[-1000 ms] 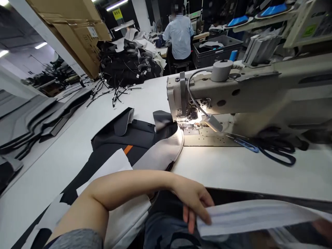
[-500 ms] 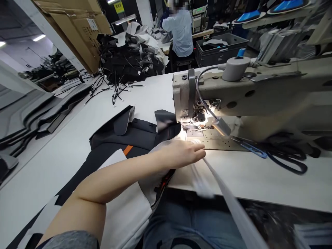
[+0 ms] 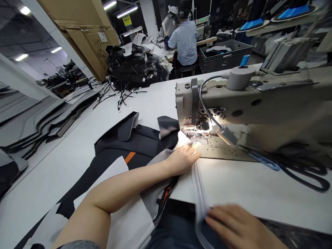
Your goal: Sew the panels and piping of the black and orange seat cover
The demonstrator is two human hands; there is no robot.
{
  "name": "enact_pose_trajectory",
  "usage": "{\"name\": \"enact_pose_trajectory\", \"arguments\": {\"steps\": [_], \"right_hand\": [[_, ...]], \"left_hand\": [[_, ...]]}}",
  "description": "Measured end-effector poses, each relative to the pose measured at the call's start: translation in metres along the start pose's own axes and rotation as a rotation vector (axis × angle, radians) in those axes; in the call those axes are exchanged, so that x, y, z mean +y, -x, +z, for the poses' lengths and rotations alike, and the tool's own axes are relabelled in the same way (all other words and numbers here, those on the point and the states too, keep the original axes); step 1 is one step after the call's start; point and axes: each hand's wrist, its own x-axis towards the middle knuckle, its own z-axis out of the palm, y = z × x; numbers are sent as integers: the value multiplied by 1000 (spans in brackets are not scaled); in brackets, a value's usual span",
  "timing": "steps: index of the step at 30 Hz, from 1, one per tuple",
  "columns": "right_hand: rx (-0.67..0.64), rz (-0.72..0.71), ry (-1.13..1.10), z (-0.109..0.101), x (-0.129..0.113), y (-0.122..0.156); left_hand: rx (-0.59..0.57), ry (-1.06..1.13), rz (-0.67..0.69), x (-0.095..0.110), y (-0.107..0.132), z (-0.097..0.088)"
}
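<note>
My left hand point(image 3: 183, 160) lies by the needle area of the sewing machine point(image 3: 204, 124), its fingers closed on the upper end of a white strip point(image 3: 199, 186). Under that hand and forearm spreads a dark garment piece point(image 3: 145, 133) with grey lining and an orange stripe. From the left fingers the strip hangs down over the table's front edge. Smeared by motion, my right hand point(image 3: 233, 223) is at the lower right, fingers stretched out, with the tips at the strip. A white sheet point(image 3: 127, 214) of material rests beneath my left forearm.
Blue-handled snips point(image 3: 264, 162) and a black cord loop point(image 3: 308, 180) lie to the right. Dark fabric pieces are piled point(image 3: 137, 65) behind, near a cardboard box point(image 3: 88, 38). A person point(image 3: 184, 43) sits beyond, beside a grey crate point(image 3: 224, 57). Layered panels point(image 3: 52, 121) line the left.
My right hand has come into view at the lower right, beside the strip. The strip now hangs more steeply. My left hand stays by the machine, and the view has tilted slightly.
</note>
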Motion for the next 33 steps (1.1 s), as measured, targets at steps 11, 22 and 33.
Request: {"name": "enact_pose_trajectory", "arguments": {"steps": [11,22,33], "right_hand": [[60,36,423,27,83,-115],[111,21,325,35,109,-115],[111,154,518,39,96,-134]], "left_hand": [[-355,92,-362,9,13,-28],[-574,286,-369,-23,15,-45],[-545,276,-366,-25,12,-51]]}}
